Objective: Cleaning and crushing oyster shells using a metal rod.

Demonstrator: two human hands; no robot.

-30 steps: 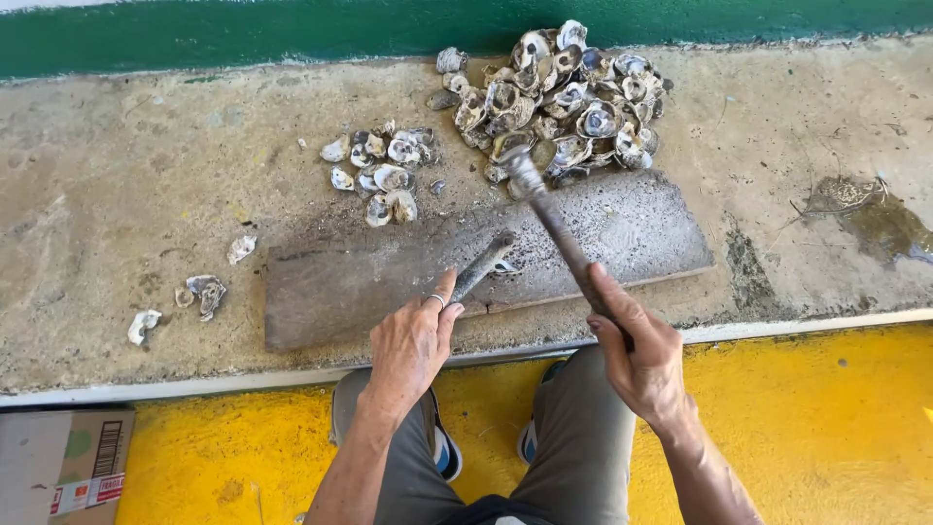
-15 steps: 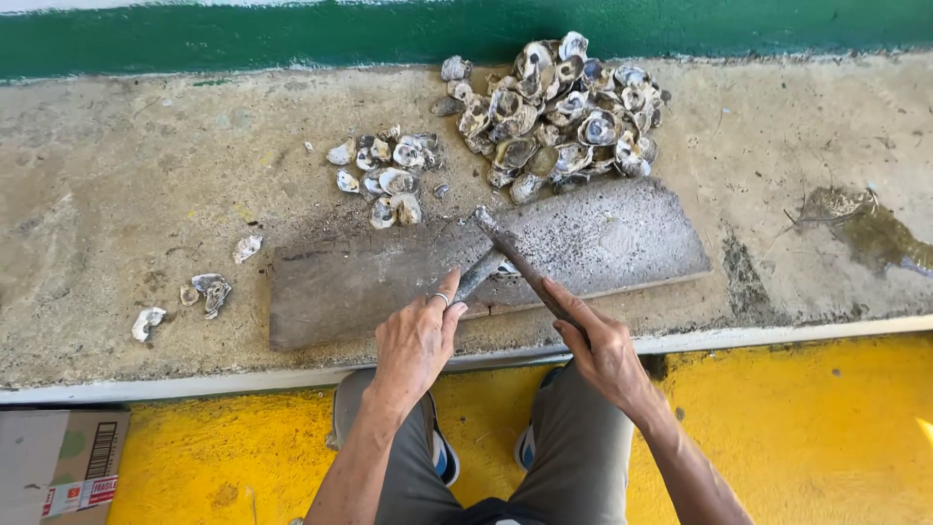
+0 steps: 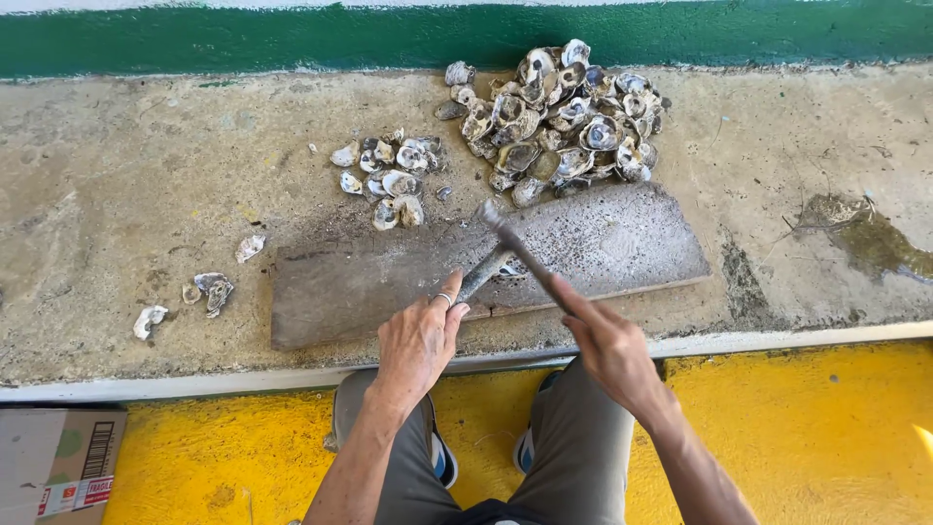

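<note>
My left hand (image 3: 418, 340) pins a long grey oyster shell (image 3: 483, 275) at a slant on a weathered grey board (image 3: 632, 243) that lies on the concrete ledge. My right hand (image 3: 607, 345) grips the handle of a small dark hammer (image 3: 515, 248). The hammer head is down at the far tip of the held shell. A large heap of oyster shells (image 3: 559, 112) lies just beyond the board. To the left of that heap is a smaller cluster of shells (image 3: 389, 175).
A few loose shells (image 3: 209, 292) lie on the concrete ledge (image 3: 126, 175) at the left. A dark wet stain (image 3: 865, 238) marks the right. A green wall band (image 3: 292, 39) runs behind. Below are my knees, a yellow floor (image 3: 826, 437) and a cardboard box (image 3: 58, 457).
The hammer, raised near the big shell heap a second ago, has swung down onto the far end of the held shell. My left hand has stayed in place.
</note>
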